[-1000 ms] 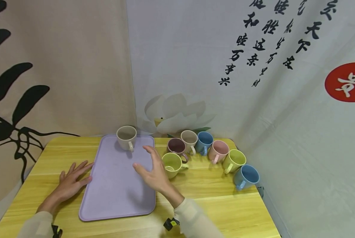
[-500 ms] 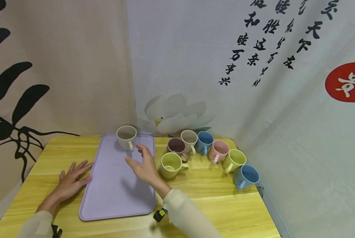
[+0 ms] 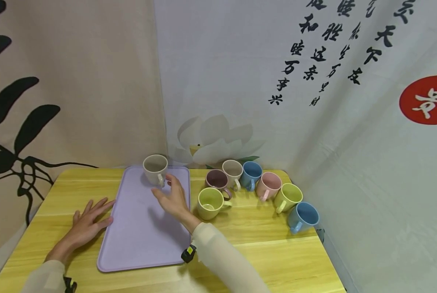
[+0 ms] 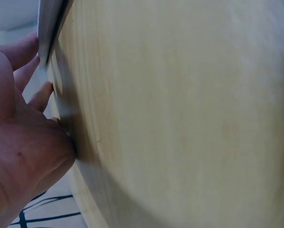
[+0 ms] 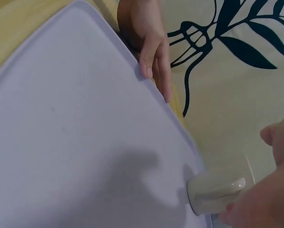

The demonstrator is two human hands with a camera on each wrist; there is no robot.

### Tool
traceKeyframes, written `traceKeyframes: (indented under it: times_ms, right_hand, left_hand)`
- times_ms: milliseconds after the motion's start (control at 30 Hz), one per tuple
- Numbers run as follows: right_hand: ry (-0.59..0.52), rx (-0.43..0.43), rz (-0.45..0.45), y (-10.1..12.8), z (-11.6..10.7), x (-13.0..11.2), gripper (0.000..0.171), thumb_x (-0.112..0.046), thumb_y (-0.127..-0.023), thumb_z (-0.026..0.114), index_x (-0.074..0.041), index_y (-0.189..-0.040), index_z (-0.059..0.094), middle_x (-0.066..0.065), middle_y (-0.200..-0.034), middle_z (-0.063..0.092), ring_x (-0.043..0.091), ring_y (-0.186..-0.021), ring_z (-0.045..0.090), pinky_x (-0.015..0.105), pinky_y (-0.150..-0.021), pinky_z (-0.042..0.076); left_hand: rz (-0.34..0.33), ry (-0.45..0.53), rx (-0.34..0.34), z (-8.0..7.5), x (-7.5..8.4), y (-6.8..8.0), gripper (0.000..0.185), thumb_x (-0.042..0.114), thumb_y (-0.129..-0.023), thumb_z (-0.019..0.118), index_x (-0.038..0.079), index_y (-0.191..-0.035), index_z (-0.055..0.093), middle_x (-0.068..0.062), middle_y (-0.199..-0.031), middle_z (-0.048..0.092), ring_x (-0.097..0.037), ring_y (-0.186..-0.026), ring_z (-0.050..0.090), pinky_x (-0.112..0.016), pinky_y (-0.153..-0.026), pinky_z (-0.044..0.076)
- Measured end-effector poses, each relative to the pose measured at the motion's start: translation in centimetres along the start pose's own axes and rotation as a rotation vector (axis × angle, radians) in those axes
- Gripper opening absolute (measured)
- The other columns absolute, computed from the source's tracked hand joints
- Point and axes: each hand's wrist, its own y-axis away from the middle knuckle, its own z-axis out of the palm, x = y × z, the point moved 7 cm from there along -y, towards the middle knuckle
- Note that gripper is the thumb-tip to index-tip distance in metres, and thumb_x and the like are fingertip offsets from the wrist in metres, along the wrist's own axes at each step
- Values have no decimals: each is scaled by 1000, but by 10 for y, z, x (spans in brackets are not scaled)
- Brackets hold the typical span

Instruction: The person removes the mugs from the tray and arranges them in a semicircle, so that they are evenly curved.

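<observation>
A lavender tray (image 3: 134,232) lies on the wooden table, with a greyish-white mug (image 3: 154,173) upright at its far left corner. My left hand (image 3: 89,226) rests at the tray's left edge, fingers spread and mostly straight; in the left wrist view its fingertips touch the tray's side (image 4: 49,31). Above the tray hovers my right hand (image 3: 174,201), thumb and fingers apart and nothing between them. Its fingertips are close to the mug's handle (image 3: 161,180). From the right wrist, the mug (image 5: 213,192) shows beside the right hand (image 5: 270,190), which partly hides it.
A yellow-green mug (image 3: 209,204) stands just right of the tray, beside a dark purple mug (image 3: 217,179). Further right come a beige mug (image 3: 233,170), blue mug (image 3: 251,175), pink mug (image 3: 269,185), second yellow-green mug (image 3: 288,197) and second blue mug (image 3: 304,216). A printed curtain (image 3: 218,81) hangs behind.
My right hand has moved left over the tray, away from the nearer yellow-green mug and toward the mug on the tray. The left hand and the mugs stay put.
</observation>
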Motion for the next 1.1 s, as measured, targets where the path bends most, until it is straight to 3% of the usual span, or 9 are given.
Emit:
traceKeyframes:
  times_ms: [233,400,500,633,767,867,967,1100]
  right_hand:
    - [21,21,18,-11,9,2,62,-27,-100,82,-2,-154,62,19,-153,71,39,-146,66,41,-124,54]
    - [-34,51,81,-16,12,7,53,-24,-100,83,-4,-148,68,16,-145,77,33,-141,71,45,-122,57]
    - [-80,53,128,-19,15,13,49,-21,-101,83,-4,-145,70,15,-138,80,25,-131,75,41,-114,61]
    - [-128,52,152,-21,17,18,46,-17,-101,81,-2,-144,70,13,-125,83,12,-111,72,26,-95,60]
    - [-141,68,122,-23,17,18,43,-14,-101,81,1,-140,72,12,-113,83,6,-97,67,18,-85,55]
    - [-126,89,89,-26,17,21,37,-12,-100,81,1,-134,75,10,-105,83,7,-90,69,21,-84,59]
    - [-93,161,54,-38,26,50,29,-16,-97,83,-9,-125,80,-5,-93,81,3,-82,69,20,-79,60]
    - [-94,278,78,-59,45,109,20,-22,-91,87,-31,-109,83,-23,-81,72,-2,-74,66,20,-70,60]
  left_hand:
    - [3,-2,-2,-1,1,0,68,38,-118,58,6,-175,38,-38,-184,16,-71,-168,-11,-93,-123,-19]
    - [2,0,-3,0,0,0,68,38,-118,58,6,-175,38,-37,-184,15,-71,-168,-12,-92,-123,-20]
    - [2,3,-3,1,-1,0,68,39,-118,58,7,-175,38,-37,-185,15,-70,-168,-12,-92,-123,-21]
    - [6,9,-2,2,-3,0,68,39,-118,58,8,-176,38,-37,-185,14,-71,-168,-13,-92,-122,-22]
    - [10,11,3,2,-3,0,68,40,-118,57,9,-176,38,-37,-185,14,-70,-168,-13,-92,-122,-23]
    - [17,10,12,2,-3,1,68,39,-118,58,9,-175,39,-37,-184,16,-71,-168,-11,-93,-122,-21]
    - [13,3,11,1,-3,1,67,38,-118,58,8,-175,39,-37,-184,16,-71,-168,-11,-93,-123,-20]
    - [0,-6,1,1,-2,1,68,37,-118,58,8,-175,38,-37,-185,15,-70,-168,-11,-92,-123,-20]
